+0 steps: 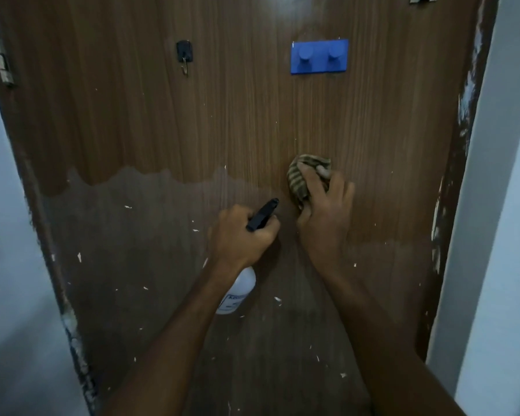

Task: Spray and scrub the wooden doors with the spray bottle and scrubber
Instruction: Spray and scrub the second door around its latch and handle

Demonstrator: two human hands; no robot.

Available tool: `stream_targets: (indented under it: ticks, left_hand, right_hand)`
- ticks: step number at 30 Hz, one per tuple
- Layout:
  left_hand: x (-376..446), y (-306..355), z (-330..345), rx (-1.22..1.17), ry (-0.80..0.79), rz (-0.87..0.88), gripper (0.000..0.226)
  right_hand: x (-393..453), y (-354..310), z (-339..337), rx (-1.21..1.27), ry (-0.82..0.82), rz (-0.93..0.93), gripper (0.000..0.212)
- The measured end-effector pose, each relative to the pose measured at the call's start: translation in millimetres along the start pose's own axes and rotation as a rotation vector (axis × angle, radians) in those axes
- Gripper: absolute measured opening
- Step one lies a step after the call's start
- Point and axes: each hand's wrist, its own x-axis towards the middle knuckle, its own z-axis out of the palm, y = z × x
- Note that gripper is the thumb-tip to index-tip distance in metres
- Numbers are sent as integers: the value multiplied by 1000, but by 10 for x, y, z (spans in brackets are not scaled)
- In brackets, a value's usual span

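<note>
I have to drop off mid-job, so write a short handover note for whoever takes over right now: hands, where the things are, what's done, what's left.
Left hand: grips the spray bottle by its black trigger head, nozzle aimed at the wooden door, just left of the cloth.
Right hand: presses the striped scrubber cloth against the door at mid height, right of centre.
Done: cannot say for sure; the lower door looks duller, with a wavy edge across it, perhaps wet or worn.
Left: the upper panel around the black hook and blue peg rack, plus the paint-flecked edges and lower specks.
</note>
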Motion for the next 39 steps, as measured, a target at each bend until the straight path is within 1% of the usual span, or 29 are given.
stream_targets:
  ticks: [3,5,9,11,14,16,18,21,23,27,29,30,31,33,34,36,39]
  left_hand:
    - [-38,-84,-56,-14,6,7,50]
    - [-45,-143,-113,-1,4,3,52]
    - [-3,-236,-253,68,1,-38,53]
    - [-1,-279,-305,102,11,-56,51]
    - [-1,-365,-377,97,55,-65,52]
    - [20,-407,-416,83,46,-48,53]
    - [59,-442,-459,80,27,-35,52]
    - [115,-489,-569,38,12,6,49]
    - [161,-530,-652,27,2,29,48]
    - [257,-606,-766,16,3,64,49]
    - [292,-630,-840,18,16,74,50]
    - [302,-647,-886,12,24,70,49]
    - [312,-670,-929,0,26,59,48]
    - [335,-737,-1024,-28,4,42,44]
    - [345,-769,-1060,-39,-9,34,44]
    - [364,-822,-1117,-96,-24,1,43]
    - [369,-855,-1187,-195,-47,-37,38]
  right_hand:
    - [-479,1,32,5,-82,-85,59]
    - [-545,9,3,38,-105,-99,63]
    - [1,-182,2,101,-12,131,67]
    - [226,-280,50,65,12,149,67]
    - [189,-379,134,-13,12,104,63]
    - [-57,-423,191,-23,-3,64,59]
    - [-458,-481,265,-22,-65,7,55]
    - [-919,-585,340,-15,-167,-136,56]
    - [-721,-642,399,20,-165,-156,58]
    - [136,-895,533,50,-9,8,59]
    - [104,-1066,614,58,51,49,55]
    - [-73,-1122,647,48,48,34,51]
    - [-315,-1159,664,42,9,-7,48]
    - [-779,-1198,657,24,-124,-151,51]
    - [-857,-1191,650,19,-179,-201,55]
    - [-596,-1224,680,50,-178,-189,64]
    - [123,-1425,773,44,-52,-62,58]
